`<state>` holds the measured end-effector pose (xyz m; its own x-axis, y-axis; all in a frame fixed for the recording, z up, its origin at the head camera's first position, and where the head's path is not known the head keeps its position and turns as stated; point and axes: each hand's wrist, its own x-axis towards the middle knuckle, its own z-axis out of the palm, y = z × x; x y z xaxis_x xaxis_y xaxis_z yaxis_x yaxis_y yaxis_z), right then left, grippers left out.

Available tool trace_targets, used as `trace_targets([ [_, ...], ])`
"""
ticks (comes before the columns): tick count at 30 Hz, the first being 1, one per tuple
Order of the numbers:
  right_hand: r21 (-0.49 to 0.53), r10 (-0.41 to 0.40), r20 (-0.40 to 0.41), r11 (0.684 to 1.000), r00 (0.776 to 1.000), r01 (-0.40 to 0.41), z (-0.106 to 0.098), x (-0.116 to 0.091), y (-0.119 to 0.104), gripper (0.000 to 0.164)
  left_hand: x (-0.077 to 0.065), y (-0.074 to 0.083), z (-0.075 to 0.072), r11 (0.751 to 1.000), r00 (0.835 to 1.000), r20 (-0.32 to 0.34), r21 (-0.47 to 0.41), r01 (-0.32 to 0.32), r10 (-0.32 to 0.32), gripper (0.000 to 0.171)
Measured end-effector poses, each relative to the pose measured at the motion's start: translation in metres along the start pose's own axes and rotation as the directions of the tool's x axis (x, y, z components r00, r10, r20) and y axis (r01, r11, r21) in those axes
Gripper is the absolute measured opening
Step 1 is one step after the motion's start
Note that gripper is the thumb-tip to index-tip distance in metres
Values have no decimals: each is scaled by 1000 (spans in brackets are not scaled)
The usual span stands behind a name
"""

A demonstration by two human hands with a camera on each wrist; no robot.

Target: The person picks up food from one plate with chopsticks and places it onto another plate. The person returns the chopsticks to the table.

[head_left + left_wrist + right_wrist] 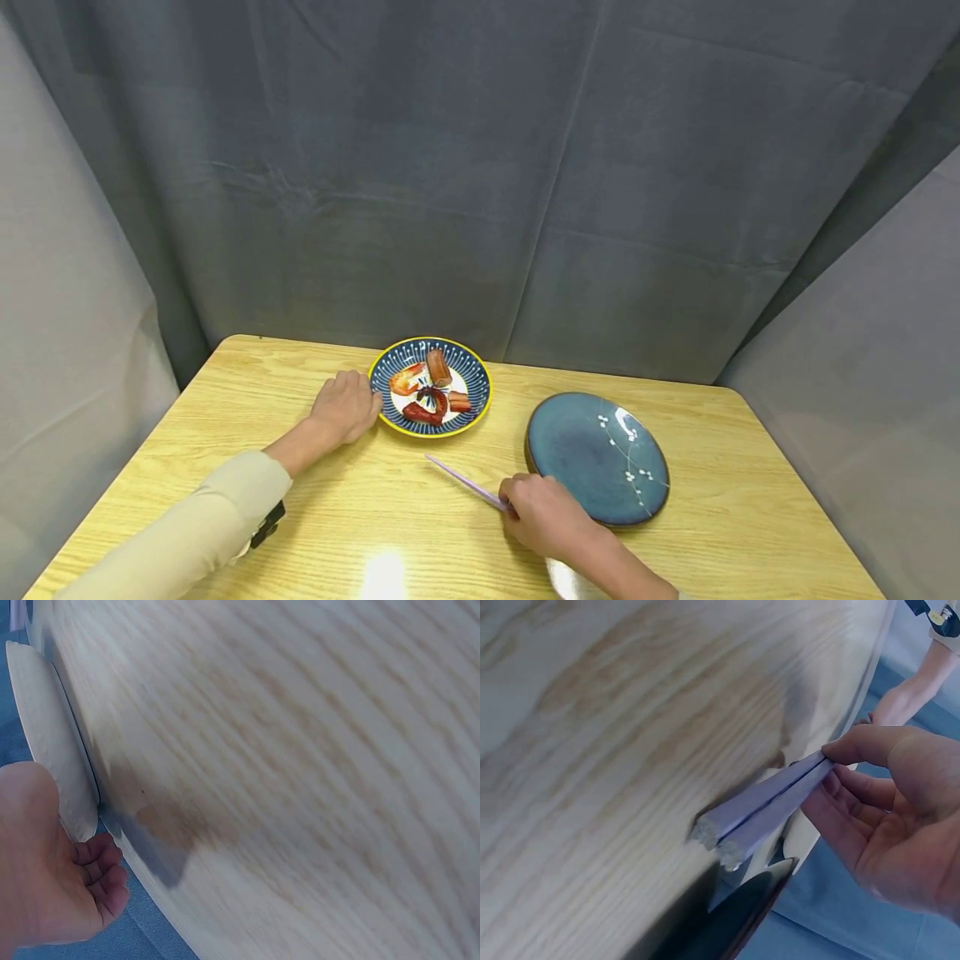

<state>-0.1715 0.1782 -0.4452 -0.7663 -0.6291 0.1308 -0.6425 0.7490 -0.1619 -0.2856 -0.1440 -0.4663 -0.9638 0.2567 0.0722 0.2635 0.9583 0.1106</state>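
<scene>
My left hand (347, 407) is at the left rim of a blue-patterned plate (475, 367) with a yellow edge. Its thumb lies over the rim and its fingers curl below, gripping the edge; the left wrist view shows the plate's pale outer side (56, 735) beside the thumb. Several reddish-brown and orange food pieces (438, 368) lie on that plate. Between thumb and fingertips, my right hand (547, 512) pinches a pair of lilac chopsticks (769, 799), held together low over the table. Their thin tips point left toward the plate.
A larger teal plate (585, 454) with white blossom branches stands just right of my right hand. Beneath the right forearm shows a pale glossy thing (573, 581), mostly hidden. The wooden table (315, 525) ends at a grey curtain (390, 233) behind.
</scene>
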Motion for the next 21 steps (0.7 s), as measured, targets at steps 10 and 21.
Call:
trace_targets([
  [10, 112, 15, -33, 994, 999, -11, -8, -2, 4, 11, 0, 0, -1, 1000, 1000, 14, 5, 6, -6, 39],
  [21, 164, 69, -34, 984, 997, -62, -12, -3, 5, 14, 0, 0, -1, 1000, 1000, 17, -1, 3, -3, 38],
])
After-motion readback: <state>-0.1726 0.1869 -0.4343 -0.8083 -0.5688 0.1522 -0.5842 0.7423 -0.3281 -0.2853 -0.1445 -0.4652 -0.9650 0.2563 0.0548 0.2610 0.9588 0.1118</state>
